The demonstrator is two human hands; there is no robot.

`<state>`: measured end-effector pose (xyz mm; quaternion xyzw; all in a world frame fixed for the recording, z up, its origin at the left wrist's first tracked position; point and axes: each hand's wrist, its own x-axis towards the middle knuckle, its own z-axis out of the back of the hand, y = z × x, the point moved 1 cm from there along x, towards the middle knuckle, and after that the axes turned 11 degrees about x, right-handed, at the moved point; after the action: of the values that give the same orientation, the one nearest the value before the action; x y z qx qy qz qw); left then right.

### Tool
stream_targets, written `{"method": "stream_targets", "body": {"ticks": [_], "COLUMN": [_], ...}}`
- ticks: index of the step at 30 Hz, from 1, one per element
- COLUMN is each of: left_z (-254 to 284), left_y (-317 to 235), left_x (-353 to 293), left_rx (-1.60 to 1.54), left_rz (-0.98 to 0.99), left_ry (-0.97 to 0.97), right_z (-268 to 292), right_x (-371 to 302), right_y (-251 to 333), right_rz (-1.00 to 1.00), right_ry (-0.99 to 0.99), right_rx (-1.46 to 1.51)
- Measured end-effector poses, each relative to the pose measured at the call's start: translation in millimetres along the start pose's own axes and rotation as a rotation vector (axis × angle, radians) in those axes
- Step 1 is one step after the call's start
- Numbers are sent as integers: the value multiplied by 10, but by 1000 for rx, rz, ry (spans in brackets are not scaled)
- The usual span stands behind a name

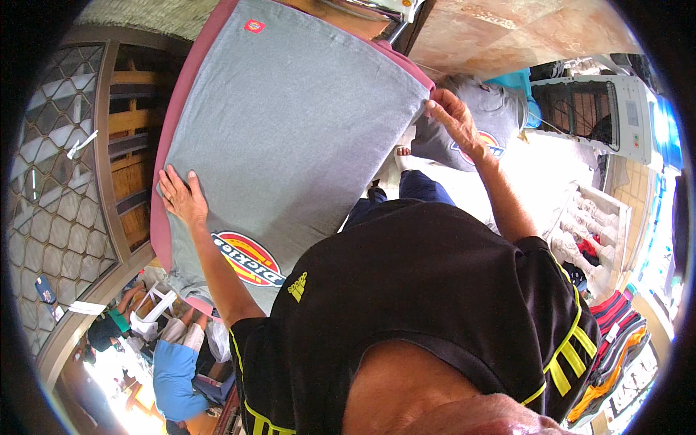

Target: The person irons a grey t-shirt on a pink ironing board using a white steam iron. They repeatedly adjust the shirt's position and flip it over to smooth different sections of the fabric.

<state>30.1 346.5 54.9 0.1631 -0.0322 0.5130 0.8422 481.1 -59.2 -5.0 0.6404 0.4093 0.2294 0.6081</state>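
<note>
A large grey T-shirt (290,109) is spread out in front of me, with a small red label (254,27) near its far edge and a printed oval logo (249,259) at the near left. Maroon cloth (181,109) shows beneath it along the left and far right edges. My left hand (183,194) lies flat on the shirt's left edge, fingers apart. At the right corner, my right hand (453,117) pinches the edge of the grey fabric between thumb and fingers.
Another grey shirt (482,116) with a similar logo lies beyond my right hand. A white-framed machine (594,116) stands at the far right, folded colourful garments (616,341) at the near right. A metal lattice gate (65,167) is on the left; people, one in a blue shirt (176,370), are at the lower left.
</note>
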Motion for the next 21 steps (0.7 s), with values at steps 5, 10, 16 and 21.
{"method": "stream_targets", "body": {"ticks": [5, 10, 16, 21], "left_z": [-2, 6, 92, 137], "left_y": [-6, -11, -52, -61], "left_x": [-43, -15, -69, -49], "left_rx": [-1, -4, -18, -27], "left_rz": [8, -18, 15, 11], "left_ry": [20, -26, 11, -25], "right_z": [-52, 124, -875, -1851], "right_x": [9, 105, 470, 1595], "right_y": [224, 211, 925, 758], "right_rz": [-79, 31, 592, 923], "right_ry": [73, -91, -28, 369], "right_rx": [-214, -387, -906, -1225]}}
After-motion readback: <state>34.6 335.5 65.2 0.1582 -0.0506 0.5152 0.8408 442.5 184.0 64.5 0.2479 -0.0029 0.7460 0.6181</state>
